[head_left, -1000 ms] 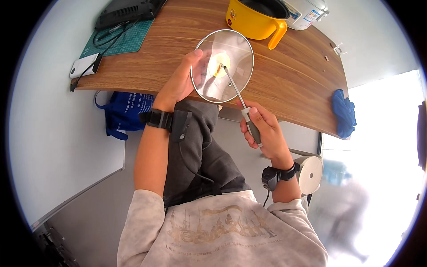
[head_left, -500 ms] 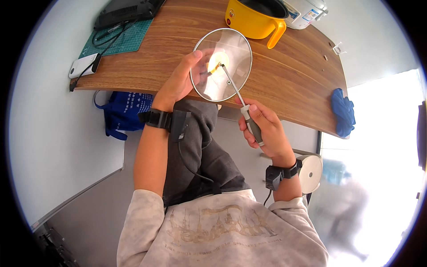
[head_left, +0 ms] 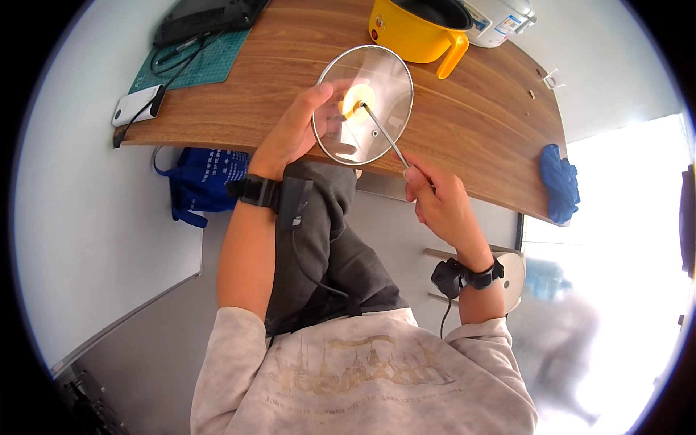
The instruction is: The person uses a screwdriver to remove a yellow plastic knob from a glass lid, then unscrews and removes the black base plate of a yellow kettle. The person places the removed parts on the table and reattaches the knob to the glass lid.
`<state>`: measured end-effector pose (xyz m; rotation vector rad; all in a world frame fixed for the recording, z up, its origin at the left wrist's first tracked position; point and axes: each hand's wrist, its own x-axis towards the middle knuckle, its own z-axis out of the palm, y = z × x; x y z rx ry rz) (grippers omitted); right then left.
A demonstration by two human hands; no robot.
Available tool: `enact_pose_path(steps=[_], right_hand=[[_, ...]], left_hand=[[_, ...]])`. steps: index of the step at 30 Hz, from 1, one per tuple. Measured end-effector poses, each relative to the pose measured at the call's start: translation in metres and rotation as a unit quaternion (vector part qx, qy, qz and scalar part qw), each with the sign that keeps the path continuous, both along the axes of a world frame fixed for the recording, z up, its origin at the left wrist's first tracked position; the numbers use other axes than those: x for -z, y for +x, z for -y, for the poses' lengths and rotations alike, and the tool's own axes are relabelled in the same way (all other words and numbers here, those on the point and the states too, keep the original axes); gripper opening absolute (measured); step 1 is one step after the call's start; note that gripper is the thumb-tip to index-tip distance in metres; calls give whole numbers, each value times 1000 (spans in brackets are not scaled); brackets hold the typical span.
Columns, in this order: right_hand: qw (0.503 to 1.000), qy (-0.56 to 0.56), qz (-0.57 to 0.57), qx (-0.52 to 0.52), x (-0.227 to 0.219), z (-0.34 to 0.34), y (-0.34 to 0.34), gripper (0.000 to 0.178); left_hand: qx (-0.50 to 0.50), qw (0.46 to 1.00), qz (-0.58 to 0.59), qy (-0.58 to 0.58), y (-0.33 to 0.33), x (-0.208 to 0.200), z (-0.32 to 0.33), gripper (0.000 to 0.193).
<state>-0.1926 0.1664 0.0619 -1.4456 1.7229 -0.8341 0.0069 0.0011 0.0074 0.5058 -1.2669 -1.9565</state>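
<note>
A round glass lid (head_left: 391,83) with a metal rim is tilted up over the table's near edge. My left hand (head_left: 291,130) is closed on it: the thumb lies at the rim, and the fingers reach behind the glass to the yellow knob (head_left: 349,110), seen through it. From the lower right, my right hand (head_left: 444,203) grips a screwdriver (head_left: 386,135). Its shaft slants up to the left, with the tip at the screw in the lid's centre. The handle is mostly covered by my fingers. A small vent hole (head_left: 375,133) shows between centre and rim.
Beyond the lid stands a yellow pot (head_left: 409,36) with a side handle, beside a white appliance (head_left: 500,22). A green cutting mat (head_left: 210,69), a black device (head_left: 206,22) and a white power bank (head_left: 138,106) occupy the left. Blue cloth (head_left: 559,185) hangs at the right edge.
My right hand has turned and shifted slightly right, now covering most of the screwdriver handle. The tip stays at the lid's centre. My left hand and the lid have barely moved.
</note>
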Motion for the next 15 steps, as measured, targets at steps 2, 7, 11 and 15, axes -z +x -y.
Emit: enact_pose_path(steps=[2,7,11,15], right_hand=[[985,-96,-139,-19,0,3,-5,28],[918,-162,-360,-33,-27,10,-15,29],[802,-217,-555,-37,-45,13,-9,37],[728,-265,-629,-69,-54,21,-12,44]], left_hand=[[-9,1000,7,-20,-2,0,1,80],[20,999,28,-24,0,11,8,86],[-11,999,23,33,-4,11,5,84],[-17,998,15,58,-3,-7,-7,83]])
